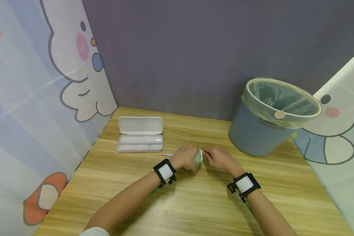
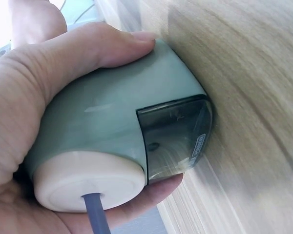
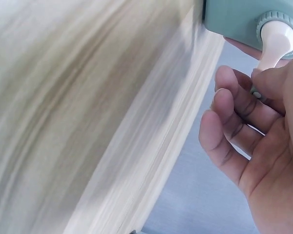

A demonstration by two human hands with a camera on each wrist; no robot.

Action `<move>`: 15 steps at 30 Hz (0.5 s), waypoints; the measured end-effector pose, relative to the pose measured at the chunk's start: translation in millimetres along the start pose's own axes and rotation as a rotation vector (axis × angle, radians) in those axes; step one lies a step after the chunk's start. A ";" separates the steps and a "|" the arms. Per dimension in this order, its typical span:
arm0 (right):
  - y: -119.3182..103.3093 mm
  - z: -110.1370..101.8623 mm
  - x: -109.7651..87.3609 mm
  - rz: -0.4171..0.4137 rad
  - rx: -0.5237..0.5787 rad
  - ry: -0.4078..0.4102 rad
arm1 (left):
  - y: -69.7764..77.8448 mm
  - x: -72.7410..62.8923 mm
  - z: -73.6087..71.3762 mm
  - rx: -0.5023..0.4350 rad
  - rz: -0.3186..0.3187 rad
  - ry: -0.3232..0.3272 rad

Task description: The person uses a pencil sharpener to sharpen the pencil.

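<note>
Wrapping round the green sharpener (image 2: 105, 114), right of the open case (image 1: 140, 125) on the table (image 1: 194, 205), the left hand (image 1: 185, 157) grips its body — likely to steady it — while the right hand (image 1: 219, 158) pinches the crank (image 3: 276, 43) at one end, opposite the pencil (image 2: 96, 214) seated in the other.

On the table (image 1: 183, 209), the pencil case (image 1: 140, 126) lies left of the crank pencil sharpener (image 2: 97, 117), the trash bin (image 1: 252, 129) right (both farther back). 1 pencil (image 2: 96, 214) is in the sharpener.
</note>
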State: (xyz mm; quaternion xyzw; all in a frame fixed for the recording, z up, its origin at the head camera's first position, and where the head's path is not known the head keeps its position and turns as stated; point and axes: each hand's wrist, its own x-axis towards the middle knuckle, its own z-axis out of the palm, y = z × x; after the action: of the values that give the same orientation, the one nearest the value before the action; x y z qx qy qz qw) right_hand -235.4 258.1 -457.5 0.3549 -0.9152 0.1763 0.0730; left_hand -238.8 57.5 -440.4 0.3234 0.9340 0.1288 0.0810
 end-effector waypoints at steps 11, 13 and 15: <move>-1.9 0.5 -0.3 0.057 0.021 -0.076 | 0.8 -0.2 -0.2 0.028 -0.003 0.000; -2.9 0.3 -0.4 0.074 0.020 -0.091 | 0.9 -0.4 -0.2 0.022 -0.004 0.002; -4.0 -0.2 -0.6 0.089 0.018 -0.108 | 0.8 -0.8 0.2 0.011 -0.006 0.004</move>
State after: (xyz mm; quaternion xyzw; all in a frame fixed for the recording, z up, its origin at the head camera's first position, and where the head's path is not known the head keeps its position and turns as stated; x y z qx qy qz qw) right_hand -232.4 255.8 -456.4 0.3232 -0.9311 0.1683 0.0125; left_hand -237.7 57.6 -440.3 0.3209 0.9357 0.1241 0.0779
